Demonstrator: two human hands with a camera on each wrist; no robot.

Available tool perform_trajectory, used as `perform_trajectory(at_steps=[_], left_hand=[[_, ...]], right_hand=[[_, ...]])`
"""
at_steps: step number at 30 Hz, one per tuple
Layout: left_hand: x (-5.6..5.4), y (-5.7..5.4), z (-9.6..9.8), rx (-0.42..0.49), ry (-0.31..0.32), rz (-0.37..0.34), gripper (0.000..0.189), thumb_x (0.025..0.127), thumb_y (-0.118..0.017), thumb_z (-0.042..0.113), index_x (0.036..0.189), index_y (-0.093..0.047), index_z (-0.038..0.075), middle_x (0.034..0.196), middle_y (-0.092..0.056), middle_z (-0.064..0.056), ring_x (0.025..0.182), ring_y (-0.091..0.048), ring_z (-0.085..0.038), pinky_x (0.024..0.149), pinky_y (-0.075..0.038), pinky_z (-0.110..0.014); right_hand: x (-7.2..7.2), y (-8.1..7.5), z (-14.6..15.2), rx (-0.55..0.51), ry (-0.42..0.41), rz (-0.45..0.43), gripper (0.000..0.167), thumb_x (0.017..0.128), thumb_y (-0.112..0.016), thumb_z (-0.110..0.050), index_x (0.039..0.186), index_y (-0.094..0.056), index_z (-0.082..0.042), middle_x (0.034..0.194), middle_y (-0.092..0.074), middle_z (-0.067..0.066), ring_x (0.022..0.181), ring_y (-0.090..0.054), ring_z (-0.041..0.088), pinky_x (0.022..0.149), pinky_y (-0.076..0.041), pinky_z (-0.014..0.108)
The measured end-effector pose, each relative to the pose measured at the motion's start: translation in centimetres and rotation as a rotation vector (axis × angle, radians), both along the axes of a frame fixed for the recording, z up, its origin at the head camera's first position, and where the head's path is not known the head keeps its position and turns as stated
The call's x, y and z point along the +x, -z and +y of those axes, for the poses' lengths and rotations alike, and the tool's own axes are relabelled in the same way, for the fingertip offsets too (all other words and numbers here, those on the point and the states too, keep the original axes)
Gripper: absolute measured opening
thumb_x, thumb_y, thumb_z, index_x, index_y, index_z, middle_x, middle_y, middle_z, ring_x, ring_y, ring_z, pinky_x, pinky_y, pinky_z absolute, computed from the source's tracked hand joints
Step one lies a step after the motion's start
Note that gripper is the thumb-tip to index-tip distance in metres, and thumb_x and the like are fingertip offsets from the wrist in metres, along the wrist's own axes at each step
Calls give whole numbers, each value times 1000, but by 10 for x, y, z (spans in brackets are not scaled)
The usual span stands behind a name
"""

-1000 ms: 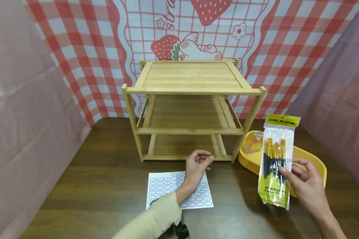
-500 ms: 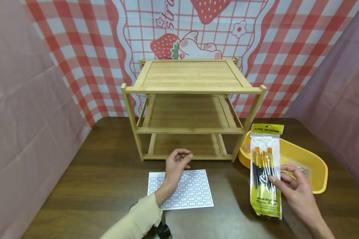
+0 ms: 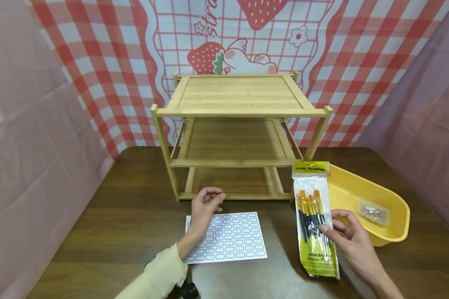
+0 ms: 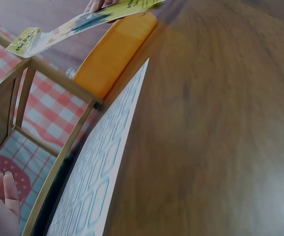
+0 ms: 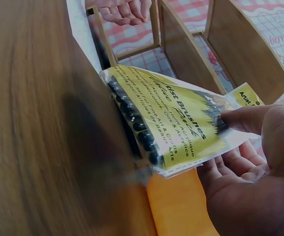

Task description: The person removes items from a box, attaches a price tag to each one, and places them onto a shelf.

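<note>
- The pack of artist brushes (image 3: 313, 220) is a clear, slim sleeve with a lime-yellow header and lower panel; orange bristles, gold ferrules and black handles show through.
- It is held up at a slight tilt above the table (image 3: 108, 249), between the label sheet (image 3: 232, 241) and the yellow tray (image 3: 403, 207), hiding the tray's left end from the head view.
- The right hand (image 3: 353, 247) pinches the pack's right edge, thumb across its front.
- The left hand (image 3: 203, 209), fingers loosely bent and holding nothing, is over the sheet's far left corner, before the wooden rack (image 3: 239, 97).
- The right wrist view alone shows the rounded black handle ends lined up at the pack's bottom.
- Only the head view looks into the tray: a clear case (image 3: 373, 212) lies there, with small shiny pieces inside, too small to identify.
</note>
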State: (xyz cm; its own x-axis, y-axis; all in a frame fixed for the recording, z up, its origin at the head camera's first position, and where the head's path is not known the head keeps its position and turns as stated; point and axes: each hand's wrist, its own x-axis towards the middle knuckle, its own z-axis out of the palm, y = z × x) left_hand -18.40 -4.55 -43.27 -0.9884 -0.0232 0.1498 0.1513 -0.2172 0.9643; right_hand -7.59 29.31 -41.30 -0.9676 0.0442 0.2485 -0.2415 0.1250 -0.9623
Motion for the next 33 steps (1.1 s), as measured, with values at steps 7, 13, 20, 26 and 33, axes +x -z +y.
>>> perform_trajectory(at_steps=[7,13,20,26,33], left_hand=[[3,0,-22,-33,-38,-31,22,94,-70,-1,112,-63,-11,96,-69,-7,88,-64,-22,70,-57,-25],[6,1,-40,-76,-45,-37,24,93,-70,-2,113,-63,-13,96,-68,-7,86,-63,-16,70,-57,-25],[8,3,-59,-147,-46,-42,24,94,-70,-1,113,-63,-13,97,-67,-8,87,-63,-18,70,-57,-26],[8,3,-70,-201,-43,-55,19,94,-71,-1,111,-66,-8,98,-68,-9,87,-64,-19,70,-57,-26],[9,5,-79,-257,-36,-30,17,93,-71,-3,109,-67,-8,101,-70,-12,83,-63,-18,67,-54,-24]], right_hand=[[-5,3,-9,22,-20,-42,31,96,-63,12,121,-50,-3,106,-77,-4,92,-73,13,77,-59,25],[-6,5,-16,18,-18,-78,31,96,-65,11,120,-48,-1,102,-76,-1,89,-72,13,74,-60,26],[-9,6,-24,27,6,-158,36,96,-66,8,124,-44,6,102,-75,0,88,-72,16,74,-60,27],[-13,6,-30,95,30,-259,39,98,-67,2,128,-42,4,105,-74,10,88,-72,16,73,-60,31],[-17,6,-36,104,-1,-299,39,97,-68,1,127,-42,4,104,-71,19,85,-72,21,72,-62,36]])
